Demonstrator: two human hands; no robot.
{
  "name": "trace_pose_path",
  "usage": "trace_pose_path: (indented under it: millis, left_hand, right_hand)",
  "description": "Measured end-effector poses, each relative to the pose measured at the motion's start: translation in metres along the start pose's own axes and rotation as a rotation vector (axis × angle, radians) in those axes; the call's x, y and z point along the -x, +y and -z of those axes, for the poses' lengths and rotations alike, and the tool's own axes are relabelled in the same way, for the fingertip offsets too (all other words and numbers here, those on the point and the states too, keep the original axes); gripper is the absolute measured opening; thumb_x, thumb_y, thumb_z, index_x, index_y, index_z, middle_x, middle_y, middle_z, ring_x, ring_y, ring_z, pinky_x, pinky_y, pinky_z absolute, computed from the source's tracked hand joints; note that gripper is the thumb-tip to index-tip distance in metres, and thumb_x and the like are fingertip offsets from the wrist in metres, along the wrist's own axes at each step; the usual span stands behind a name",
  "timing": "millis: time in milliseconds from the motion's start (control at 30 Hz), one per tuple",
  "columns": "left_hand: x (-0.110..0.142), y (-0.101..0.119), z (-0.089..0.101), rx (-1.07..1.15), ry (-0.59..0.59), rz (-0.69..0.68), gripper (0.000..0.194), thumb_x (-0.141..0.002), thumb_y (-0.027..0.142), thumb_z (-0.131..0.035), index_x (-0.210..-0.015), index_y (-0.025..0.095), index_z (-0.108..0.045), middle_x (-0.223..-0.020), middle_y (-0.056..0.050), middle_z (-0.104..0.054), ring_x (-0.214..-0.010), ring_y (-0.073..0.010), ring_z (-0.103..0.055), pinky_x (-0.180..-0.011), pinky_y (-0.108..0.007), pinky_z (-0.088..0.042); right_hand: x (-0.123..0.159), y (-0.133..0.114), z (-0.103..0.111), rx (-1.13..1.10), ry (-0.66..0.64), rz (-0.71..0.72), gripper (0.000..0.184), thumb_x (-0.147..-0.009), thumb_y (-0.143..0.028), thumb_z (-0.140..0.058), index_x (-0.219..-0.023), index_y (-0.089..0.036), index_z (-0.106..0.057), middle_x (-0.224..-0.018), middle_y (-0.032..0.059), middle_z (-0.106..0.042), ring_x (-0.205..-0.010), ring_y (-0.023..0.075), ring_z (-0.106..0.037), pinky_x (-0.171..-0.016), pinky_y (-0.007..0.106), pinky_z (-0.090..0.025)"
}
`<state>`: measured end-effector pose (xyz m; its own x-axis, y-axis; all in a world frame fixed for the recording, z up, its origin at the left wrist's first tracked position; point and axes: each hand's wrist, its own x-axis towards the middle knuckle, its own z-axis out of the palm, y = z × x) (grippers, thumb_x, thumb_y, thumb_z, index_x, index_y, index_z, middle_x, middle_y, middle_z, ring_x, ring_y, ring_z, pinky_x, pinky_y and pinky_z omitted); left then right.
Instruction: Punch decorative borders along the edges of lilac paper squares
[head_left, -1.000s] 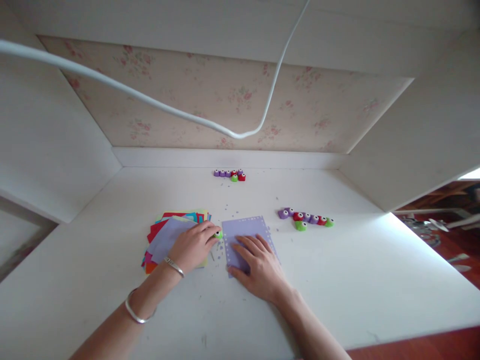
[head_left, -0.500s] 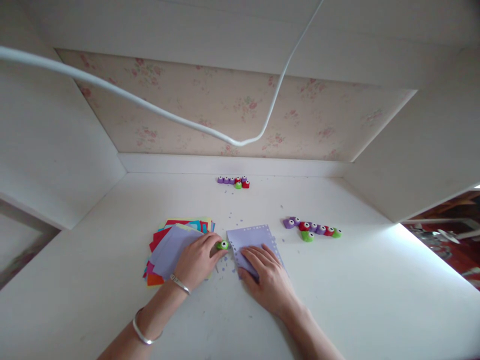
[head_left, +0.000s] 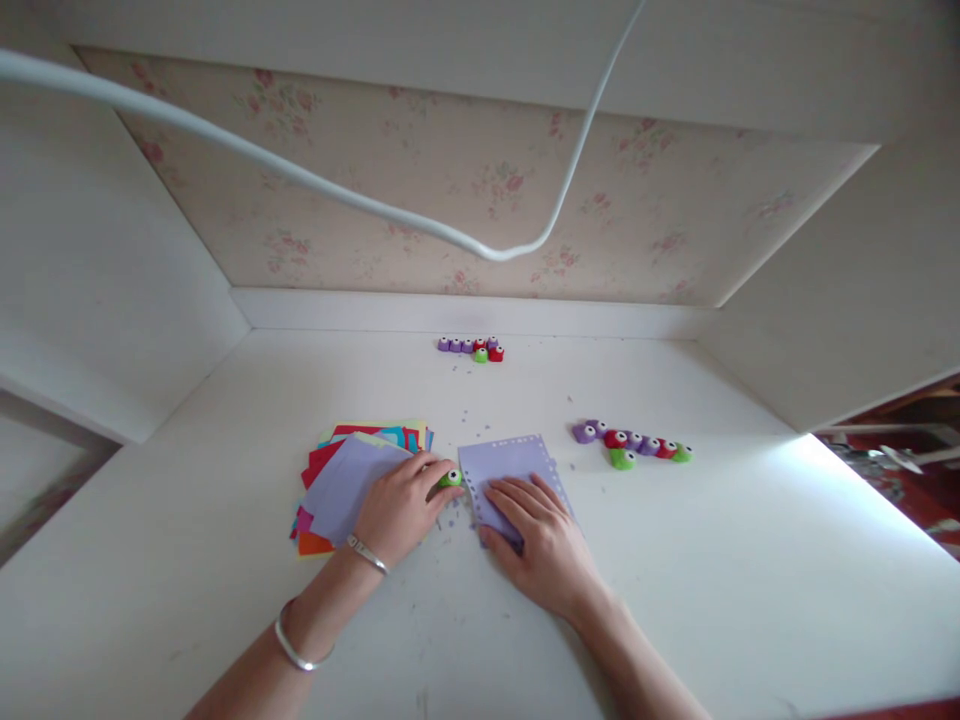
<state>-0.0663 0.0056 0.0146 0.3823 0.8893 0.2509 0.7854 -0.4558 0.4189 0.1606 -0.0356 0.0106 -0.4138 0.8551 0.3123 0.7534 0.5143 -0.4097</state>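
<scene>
Between the thumb and fingers of my left hand is a small green craft punch, close to the left edge of a purple paper sheet. Small punched holes run along the sheet's top and side edges. My right hand lies flat on the sheet with its fingers stretched out. Under and beside my left wrist is a fanned stack of coloured paper, a purple sheet on top. Tiny purple paper bits lie between the stack and the punched sheet.
Several purple, red and green punches stand in a cluster to the right. Another group of punches sits near the back wall. A white cable hangs across the upper view. White panels flank the white table.
The view has tilted slightly downward, so the table things sit a little higher in it. Both hands keep nearly the same places; the green punch has turned slightly.
</scene>
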Motion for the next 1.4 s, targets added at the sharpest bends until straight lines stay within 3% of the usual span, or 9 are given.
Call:
trace_pose_path:
  millis: [167, 433, 1400]
  left_hand:
    - [0.001, -0.002, 0.001, 0.007, -0.023, 0.008, 0.028, -0.089, 0.035, -0.066, -0.115, 0.026, -0.062, -0.115, -0.005, -0.065, -0.099, -0.0203, -0.066, -0.090, -0.032, -0.054]
    - [0.001, -0.007, 0.003, 0.081, -0.019, 0.016, 0.024, -0.092, 0.022, -0.060, -0.115, 0.023, -0.064, -0.117, -0.006, -0.068, -0.106, -0.0226, -0.066, -0.097, -0.037, -0.052]
    - [0.001, -0.019, -0.007, 0.058, 0.000, 0.047, 0.028, -0.096, 0.038, -0.055, -0.116, 0.020, -0.063, -0.110, -0.008, -0.073, -0.095, -0.0236, -0.071, -0.088, -0.034, -0.055]
  right_hand:
    - [0.000, -0.001, 0.002, 0.001, -0.004, -0.005, 0.039, -0.091, -0.033, -0.058, -0.129, -0.023, -0.061, -0.128, 0.0082, -0.066, -0.121, 0.0266, -0.059, -0.112, 0.055, -0.035]
    - [0.001, 0.000, 0.002, 0.002, -0.015, -0.001, 0.039, -0.091, -0.035, -0.059, -0.128, -0.024, -0.062, -0.129, 0.0085, -0.066, -0.121, 0.0269, -0.059, -0.113, 0.054, -0.035]
    - [0.000, 0.002, 0.009, -0.110, -0.002, -0.039, 0.034, -0.094, -0.034, -0.056, -0.127, -0.025, -0.062, -0.126, 0.0061, -0.067, -0.119, 0.0229, -0.061, -0.115, 0.049, -0.032]
